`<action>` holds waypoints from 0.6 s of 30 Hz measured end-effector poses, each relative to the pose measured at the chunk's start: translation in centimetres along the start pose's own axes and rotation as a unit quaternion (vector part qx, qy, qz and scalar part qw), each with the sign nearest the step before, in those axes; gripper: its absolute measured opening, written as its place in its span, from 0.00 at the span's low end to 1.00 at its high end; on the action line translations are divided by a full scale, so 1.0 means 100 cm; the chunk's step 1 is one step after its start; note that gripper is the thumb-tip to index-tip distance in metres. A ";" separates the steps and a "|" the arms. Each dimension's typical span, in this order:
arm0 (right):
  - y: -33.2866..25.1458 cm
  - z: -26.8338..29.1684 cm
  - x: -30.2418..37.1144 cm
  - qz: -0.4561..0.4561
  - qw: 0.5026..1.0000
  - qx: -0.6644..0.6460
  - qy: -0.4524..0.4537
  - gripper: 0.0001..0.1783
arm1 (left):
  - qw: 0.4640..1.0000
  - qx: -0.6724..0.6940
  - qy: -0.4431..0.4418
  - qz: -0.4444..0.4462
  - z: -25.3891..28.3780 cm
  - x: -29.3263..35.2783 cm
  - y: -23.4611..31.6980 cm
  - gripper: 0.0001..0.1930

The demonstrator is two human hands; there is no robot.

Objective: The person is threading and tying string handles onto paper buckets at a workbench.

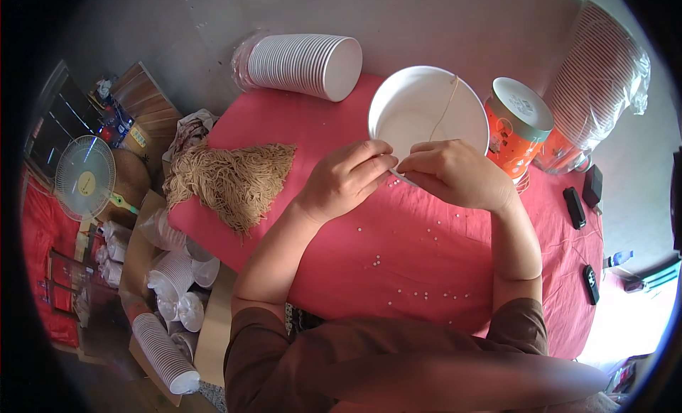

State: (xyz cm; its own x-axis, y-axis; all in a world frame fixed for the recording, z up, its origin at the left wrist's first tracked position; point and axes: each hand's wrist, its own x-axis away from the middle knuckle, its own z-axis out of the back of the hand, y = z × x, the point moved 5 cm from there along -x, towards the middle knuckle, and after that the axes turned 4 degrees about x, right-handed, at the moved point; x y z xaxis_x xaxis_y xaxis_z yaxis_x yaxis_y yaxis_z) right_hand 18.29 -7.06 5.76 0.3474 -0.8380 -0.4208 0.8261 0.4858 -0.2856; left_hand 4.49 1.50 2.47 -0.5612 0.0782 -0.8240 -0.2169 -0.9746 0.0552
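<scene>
A large white paper bucket stands tilted toward me on the red-covered table. A thin tan cord comes off its far rim and runs across the opening until it disappears behind my right hand. That hand is closed in a pinch at the near rim, and the cord leads to its fingers. Beside it, my left hand pinches the near rim with fingertips together. The exact spot where the cord meets the rim is hidden by my fingers. Left of my hands lies a heap of tan cords.
Small white discs are scattered over the red cloth. Behind lies a stack of white buckets. To the right stand an orange bucket and a bagged stack. An open carton with cups sits at lower left.
</scene>
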 end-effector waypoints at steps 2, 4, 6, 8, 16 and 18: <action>0.007 -0.002 0.000 0.000 1.000 -0.022 -0.010 0.07 | 0.999 0.018 -0.008 0.027 0.000 0.002 -0.002 0.13; 0.008 -0.002 -0.001 0.000 0.999 -0.045 -0.020 0.08 | 0.998 0.036 -0.017 0.054 -0.002 0.003 -0.005 0.14; 0.006 -0.002 -0.002 -0.023 0.994 -0.073 -0.072 0.11 | 0.993 0.064 -0.029 0.093 -0.004 0.005 -0.010 0.14; 0.006 -0.001 -0.005 -0.042 0.993 -0.060 -0.097 0.12 | 0.992 0.067 -0.028 0.099 -0.006 0.005 -0.012 0.14; 0.021 -0.014 -0.006 -0.061 0.995 -0.058 -0.051 0.11 | 0.982 0.076 0.059 0.165 0.003 0.004 -0.022 0.09; 0.021 -0.015 -0.007 -0.098 0.991 -0.052 -0.069 0.11 | 0.971 0.089 0.019 0.223 0.005 0.007 -0.024 0.09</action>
State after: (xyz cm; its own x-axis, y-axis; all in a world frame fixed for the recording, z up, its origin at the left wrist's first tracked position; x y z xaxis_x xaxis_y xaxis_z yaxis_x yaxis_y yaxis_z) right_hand 19.10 -5.06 4.20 0.2480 -0.9416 -0.2278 0.8358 0.3268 -0.4411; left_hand 4.25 4.02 2.07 -0.6010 -0.3546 -0.7163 -0.0951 -0.8581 0.5046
